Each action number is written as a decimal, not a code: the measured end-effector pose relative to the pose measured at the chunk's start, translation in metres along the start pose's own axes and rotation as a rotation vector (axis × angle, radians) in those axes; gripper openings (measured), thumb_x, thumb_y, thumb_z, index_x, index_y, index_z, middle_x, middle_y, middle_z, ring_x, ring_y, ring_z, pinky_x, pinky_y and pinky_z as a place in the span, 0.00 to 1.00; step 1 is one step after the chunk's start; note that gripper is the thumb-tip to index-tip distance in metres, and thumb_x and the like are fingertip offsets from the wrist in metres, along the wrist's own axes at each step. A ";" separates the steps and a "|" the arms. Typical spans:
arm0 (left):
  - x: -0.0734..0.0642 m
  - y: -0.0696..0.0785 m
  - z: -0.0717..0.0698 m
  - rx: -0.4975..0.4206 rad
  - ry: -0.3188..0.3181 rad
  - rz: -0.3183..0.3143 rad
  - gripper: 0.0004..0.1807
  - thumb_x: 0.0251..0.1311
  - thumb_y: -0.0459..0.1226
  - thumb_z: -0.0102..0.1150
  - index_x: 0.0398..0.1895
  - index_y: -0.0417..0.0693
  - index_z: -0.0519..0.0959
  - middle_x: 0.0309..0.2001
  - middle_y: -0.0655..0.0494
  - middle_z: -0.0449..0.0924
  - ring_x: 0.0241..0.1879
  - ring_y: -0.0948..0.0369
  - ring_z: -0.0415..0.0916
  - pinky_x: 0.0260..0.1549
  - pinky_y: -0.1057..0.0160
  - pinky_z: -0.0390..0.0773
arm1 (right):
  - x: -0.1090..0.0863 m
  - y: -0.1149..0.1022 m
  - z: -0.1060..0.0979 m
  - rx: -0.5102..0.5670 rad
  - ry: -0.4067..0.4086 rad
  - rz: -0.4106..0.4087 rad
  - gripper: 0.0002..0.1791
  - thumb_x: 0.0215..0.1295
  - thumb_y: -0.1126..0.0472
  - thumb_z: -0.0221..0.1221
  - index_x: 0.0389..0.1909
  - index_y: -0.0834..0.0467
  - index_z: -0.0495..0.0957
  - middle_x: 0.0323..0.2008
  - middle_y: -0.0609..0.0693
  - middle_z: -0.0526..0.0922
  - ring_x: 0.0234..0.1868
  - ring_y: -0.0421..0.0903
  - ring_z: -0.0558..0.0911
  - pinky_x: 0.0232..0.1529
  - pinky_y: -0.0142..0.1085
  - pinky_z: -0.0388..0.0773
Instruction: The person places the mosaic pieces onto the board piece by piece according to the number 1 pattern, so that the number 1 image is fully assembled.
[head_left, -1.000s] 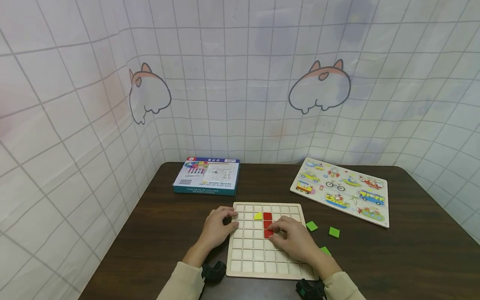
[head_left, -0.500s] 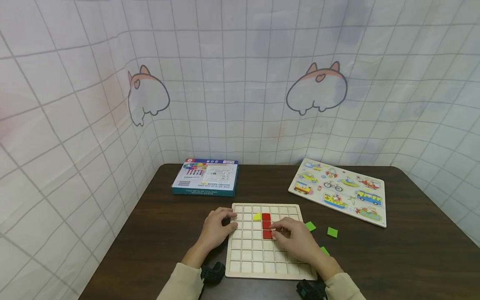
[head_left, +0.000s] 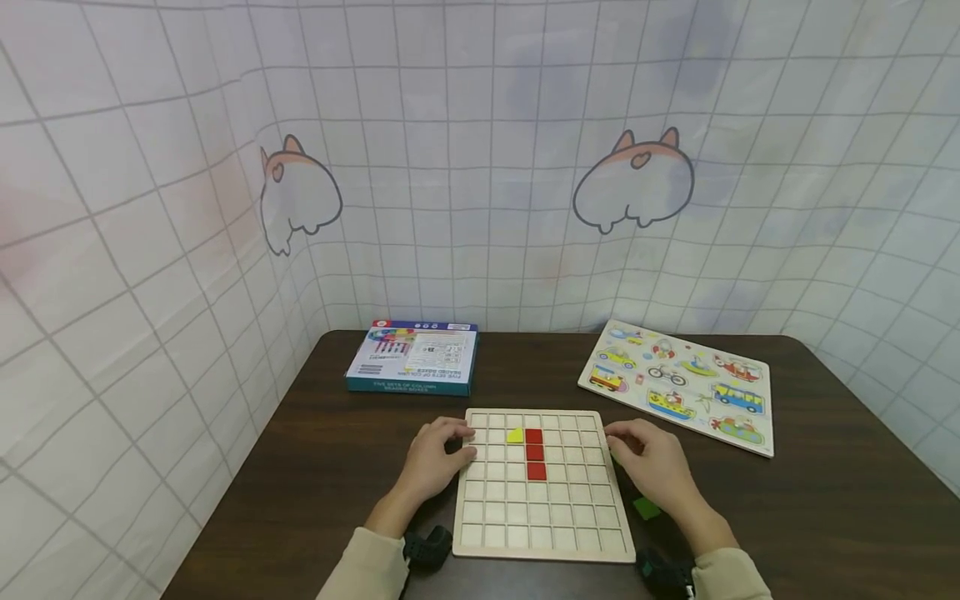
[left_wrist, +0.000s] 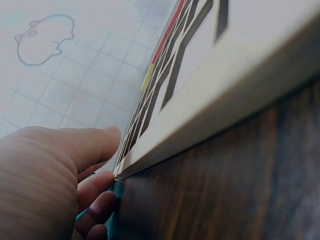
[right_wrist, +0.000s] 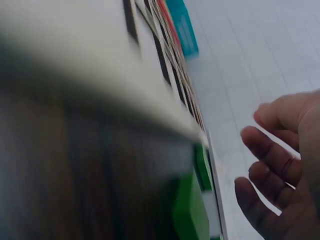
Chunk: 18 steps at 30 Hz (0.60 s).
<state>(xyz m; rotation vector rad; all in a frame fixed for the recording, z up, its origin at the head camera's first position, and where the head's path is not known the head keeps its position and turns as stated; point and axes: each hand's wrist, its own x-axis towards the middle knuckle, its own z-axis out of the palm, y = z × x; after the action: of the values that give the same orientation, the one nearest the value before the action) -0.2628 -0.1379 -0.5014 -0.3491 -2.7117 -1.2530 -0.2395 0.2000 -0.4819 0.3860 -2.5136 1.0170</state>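
Observation:
A pale wooden grid board (head_left: 543, 552) lies on the dark table. Three red square tiles (head_left: 535, 452) fill a short column of its cells, with a yellow piece (head_left: 514, 436) beside the top one. My left hand (head_left: 433, 457) rests at the board's left edge, fingertips and thumb touching its side. Just off the right edge hovers my right hand (head_left: 654, 465), its fingers loosely bent and nothing between them, as the right wrist view shows. One green tile (head_left: 647, 507) lies near the right wrist; other green tiles (right_wrist: 191, 210) sit along the board, partly hidden by the hand in the head view.
At the back left lies a flat box (head_left: 411, 358) with printed labels. A picture board of vehicles (head_left: 678, 387) is at the back right, close to my right hand. A grid-patterned cloth (head_left: 457, 208) hangs behind the table.
My right hand has drawn away from the red tiles and moved right, past the board's edge, over the green tiles. The left hand stays at the left edge.

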 end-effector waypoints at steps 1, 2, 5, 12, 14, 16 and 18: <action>0.000 0.000 0.000 0.001 -0.001 0.002 0.13 0.61 0.40 0.66 0.49 0.51 0.84 0.57 0.56 0.77 0.59 0.50 0.69 0.56 0.42 0.69 | -0.001 0.003 -0.003 -0.017 0.008 0.015 0.08 0.65 0.64 0.63 0.43 0.57 0.85 0.34 0.44 0.82 0.29 0.39 0.72 0.30 0.33 0.71; 0.000 0.000 0.001 0.001 -0.002 0.005 0.13 0.61 0.40 0.66 0.49 0.50 0.84 0.57 0.56 0.77 0.59 0.50 0.69 0.56 0.42 0.68 | -0.001 0.005 -0.006 -0.029 0.009 0.032 0.08 0.65 0.64 0.63 0.43 0.57 0.85 0.35 0.45 0.83 0.30 0.40 0.73 0.31 0.34 0.72; 0.000 0.000 0.001 -0.001 0.002 0.007 0.13 0.61 0.40 0.66 0.48 0.50 0.84 0.57 0.55 0.77 0.59 0.50 0.69 0.57 0.42 0.68 | -0.002 0.009 -0.014 -0.067 -0.020 0.088 0.10 0.65 0.61 0.63 0.46 0.57 0.84 0.40 0.48 0.84 0.37 0.45 0.79 0.37 0.41 0.76; 0.002 0.000 0.000 0.003 -0.001 0.001 0.13 0.61 0.40 0.66 0.48 0.50 0.84 0.57 0.55 0.77 0.59 0.50 0.69 0.57 0.41 0.68 | -0.001 0.012 -0.022 -0.141 -0.135 0.143 0.13 0.64 0.62 0.63 0.49 0.59 0.83 0.49 0.57 0.82 0.50 0.59 0.80 0.48 0.56 0.75; 0.002 0.001 -0.001 0.000 -0.004 -0.005 0.13 0.61 0.40 0.66 0.48 0.50 0.84 0.57 0.55 0.77 0.59 0.50 0.69 0.57 0.41 0.68 | -0.001 0.013 -0.022 -0.142 -0.175 0.143 0.16 0.63 0.63 0.63 0.51 0.60 0.82 0.51 0.58 0.81 0.53 0.61 0.79 0.50 0.57 0.74; 0.002 0.001 -0.001 -0.002 -0.004 -0.007 0.13 0.61 0.40 0.66 0.48 0.50 0.84 0.57 0.54 0.77 0.59 0.49 0.69 0.57 0.41 0.68 | -0.001 0.015 -0.020 -0.136 -0.219 0.133 0.20 0.62 0.63 0.64 0.55 0.63 0.79 0.53 0.60 0.80 0.55 0.63 0.77 0.52 0.58 0.73; 0.002 0.001 0.000 -0.002 -0.003 -0.007 0.13 0.61 0.39 0.66 0.48 0.50 0.84 0.57 0.54 0.77 0.59 0.49 0.69 0.57 0.41 0.68 | -0.002 0.016 -0.018 -0.132 -0.250 0.127 0.24 0.61 0.63 0.65 0.59 0.64 0.76 0.54 0.61 0.78 0.55 0.63 0.76 0.52 0.58 0.73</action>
<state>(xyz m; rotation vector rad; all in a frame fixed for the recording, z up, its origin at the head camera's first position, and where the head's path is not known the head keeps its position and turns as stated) -0.2646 -0.1371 -0.4998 -0.3420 -2.7168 -1.2577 -0.2400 0.2241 -0.4809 0.3356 -2.8438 0.8888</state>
